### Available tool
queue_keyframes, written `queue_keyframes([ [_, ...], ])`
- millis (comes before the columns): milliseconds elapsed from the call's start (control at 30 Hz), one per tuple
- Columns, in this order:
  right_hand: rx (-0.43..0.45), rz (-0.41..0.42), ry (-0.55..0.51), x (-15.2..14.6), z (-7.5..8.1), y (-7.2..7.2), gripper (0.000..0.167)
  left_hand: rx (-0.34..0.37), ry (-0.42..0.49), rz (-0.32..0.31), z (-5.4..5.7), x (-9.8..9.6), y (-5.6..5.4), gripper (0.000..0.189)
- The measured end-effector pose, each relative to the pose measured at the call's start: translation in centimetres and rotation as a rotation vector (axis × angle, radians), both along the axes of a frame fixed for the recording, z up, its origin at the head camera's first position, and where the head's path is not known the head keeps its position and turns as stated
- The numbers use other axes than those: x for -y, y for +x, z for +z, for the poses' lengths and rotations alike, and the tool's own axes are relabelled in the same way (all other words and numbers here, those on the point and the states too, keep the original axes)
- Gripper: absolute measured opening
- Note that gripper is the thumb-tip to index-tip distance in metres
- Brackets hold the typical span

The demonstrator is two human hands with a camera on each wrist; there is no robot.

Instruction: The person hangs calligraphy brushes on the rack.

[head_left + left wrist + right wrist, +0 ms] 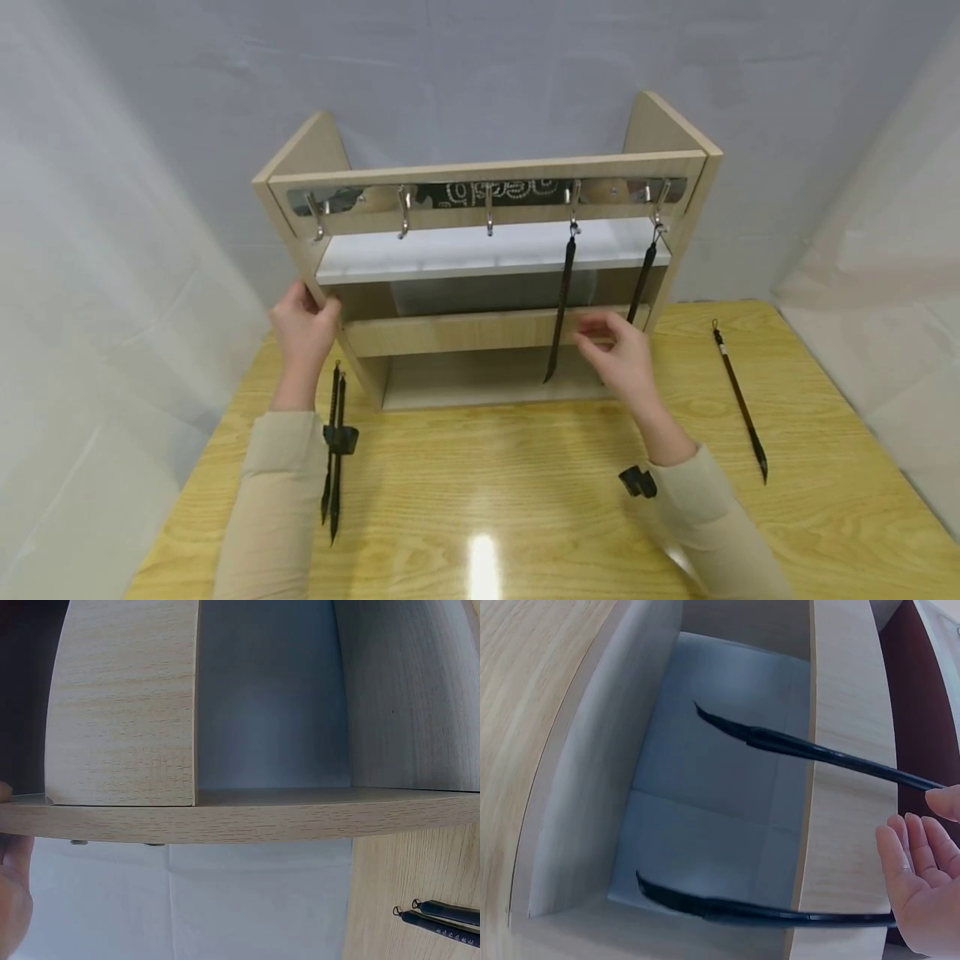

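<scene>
Two brushes (563,300) are being suspended, three others (736,387) left unhung; shelf (465,334) is being gripped by left hand (303,329), right hand (624,358) held fingers apart.

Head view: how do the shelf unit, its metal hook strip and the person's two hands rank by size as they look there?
1. Shelf unit
2. Metal hook strip
3. Left hand and right hand: too alike to rank
</scene>
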State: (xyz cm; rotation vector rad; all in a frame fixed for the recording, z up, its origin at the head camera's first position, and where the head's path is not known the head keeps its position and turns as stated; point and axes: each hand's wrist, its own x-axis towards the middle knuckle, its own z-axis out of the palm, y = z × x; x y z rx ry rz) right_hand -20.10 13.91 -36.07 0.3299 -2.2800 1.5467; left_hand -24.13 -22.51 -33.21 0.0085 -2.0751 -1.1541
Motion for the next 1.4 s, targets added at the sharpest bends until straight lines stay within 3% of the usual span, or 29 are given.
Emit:
queue_keyframes([
  [233, -0.02, -0.036, 0.043, -1.7, -0.9, 0.5, 0.02, -0.012, 0.002, -0.005, 0.0, 0.0, 0.0, 0.019],
  [533, -0.015, -0.081, 0.076, -3.7, -0.5, 2.0, 0.019, -0.015, 0.011, -0.017, 0.3, 0.0, -0.2, 0.021],
  [900, -0.068, -0.137, 0.117, -6.7, -1.9, 2.3, 0.018, -0.019, 0.013, -0.018, 0.3, 0.0, -0.2, 0.019],
  [1133, 0.008, -0.223, 0.205, -9.0, -2.8, 2.3, 0.019, 0.001, 0.019, -0.023, 0.2, 0.1, -0.2, 0.021],
  [1400, 0.044, -0.288, 0.276, -11.6, -4.9, 1.8, 0.018, 0.031, 0.02, -0.025, -0.1, 0.1, -0.2, 0.023],
])
